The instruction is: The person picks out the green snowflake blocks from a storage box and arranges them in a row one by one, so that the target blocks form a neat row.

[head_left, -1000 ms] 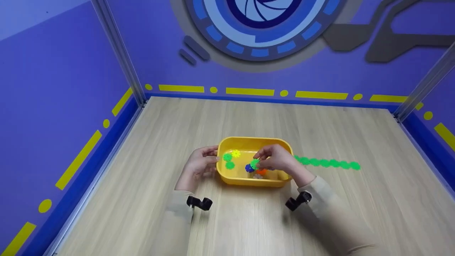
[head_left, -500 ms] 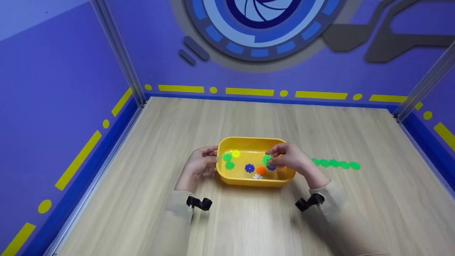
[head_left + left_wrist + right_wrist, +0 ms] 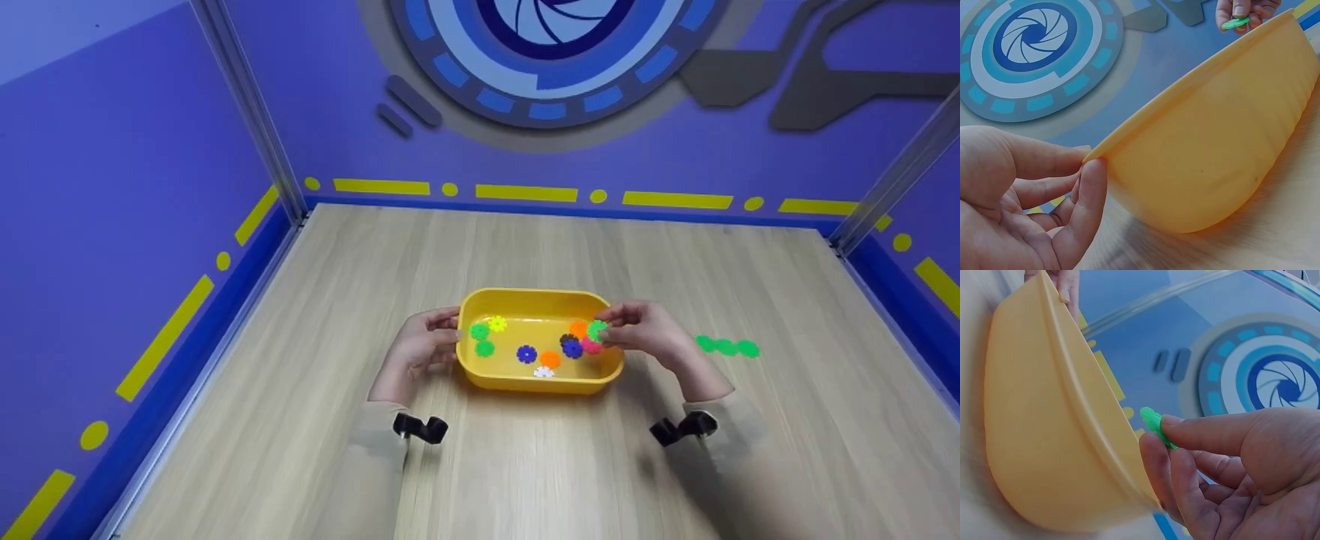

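A yellow plastic bin stands on the table, and my left hand pinches its left rim between thumb and fingers. In the right wrist view, a green notched plastic disc is held between the thumb and fingertips of my right hand. That hand is at the bin's right rim in the head view. Loose flower-shaped discs lie inside the bin: green, yellow, blue, white and orange, with a pink one near the right end.
To the right of the bin, a row of green discs lies on the wooden table; my right hand and wrist overlap its left part. Blue-purple panels with yellow markings enclose the table at the back and sides.
My right hand has moved rightward from over the middle of the bin to its right rim, carrying the green disc. More discs at the bin's right end now show. The left hand stays put.
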A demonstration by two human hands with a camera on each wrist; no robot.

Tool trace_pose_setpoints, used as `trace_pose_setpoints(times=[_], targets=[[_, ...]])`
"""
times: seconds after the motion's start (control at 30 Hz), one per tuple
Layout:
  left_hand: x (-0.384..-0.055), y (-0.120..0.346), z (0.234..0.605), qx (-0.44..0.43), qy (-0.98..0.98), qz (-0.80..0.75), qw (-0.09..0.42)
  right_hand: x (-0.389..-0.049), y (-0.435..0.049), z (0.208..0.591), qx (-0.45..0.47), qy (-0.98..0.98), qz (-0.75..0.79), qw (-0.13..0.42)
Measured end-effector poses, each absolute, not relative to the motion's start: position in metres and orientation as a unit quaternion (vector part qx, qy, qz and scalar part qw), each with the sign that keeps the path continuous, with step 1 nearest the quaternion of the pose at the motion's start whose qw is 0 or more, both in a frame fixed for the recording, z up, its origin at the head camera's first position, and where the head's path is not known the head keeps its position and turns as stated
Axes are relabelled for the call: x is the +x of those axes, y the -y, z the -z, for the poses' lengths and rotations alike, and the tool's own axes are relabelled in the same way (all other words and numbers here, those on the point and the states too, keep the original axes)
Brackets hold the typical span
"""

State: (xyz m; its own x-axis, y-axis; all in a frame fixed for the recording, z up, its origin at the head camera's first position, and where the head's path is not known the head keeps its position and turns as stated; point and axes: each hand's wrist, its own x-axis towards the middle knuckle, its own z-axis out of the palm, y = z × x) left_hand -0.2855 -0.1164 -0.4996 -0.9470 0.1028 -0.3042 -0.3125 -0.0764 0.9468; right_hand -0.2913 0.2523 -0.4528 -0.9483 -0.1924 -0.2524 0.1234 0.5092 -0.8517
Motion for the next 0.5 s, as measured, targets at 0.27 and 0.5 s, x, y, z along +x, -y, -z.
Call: trace_pose_setpoints(times=[0.27,0.5], targets=[[-0.285,0.116,0.499,-0.08,-0.666,-0.728,0.144,-0.288,-0.278,0.454,-0.019,-0.846,0.514,0.14],[-0.286,0.116,0.499,-0.08,-0.668,-0.726,0.142,-0.284,-0.303,0.455,-0.027,-0.843,0.524,0.124]])
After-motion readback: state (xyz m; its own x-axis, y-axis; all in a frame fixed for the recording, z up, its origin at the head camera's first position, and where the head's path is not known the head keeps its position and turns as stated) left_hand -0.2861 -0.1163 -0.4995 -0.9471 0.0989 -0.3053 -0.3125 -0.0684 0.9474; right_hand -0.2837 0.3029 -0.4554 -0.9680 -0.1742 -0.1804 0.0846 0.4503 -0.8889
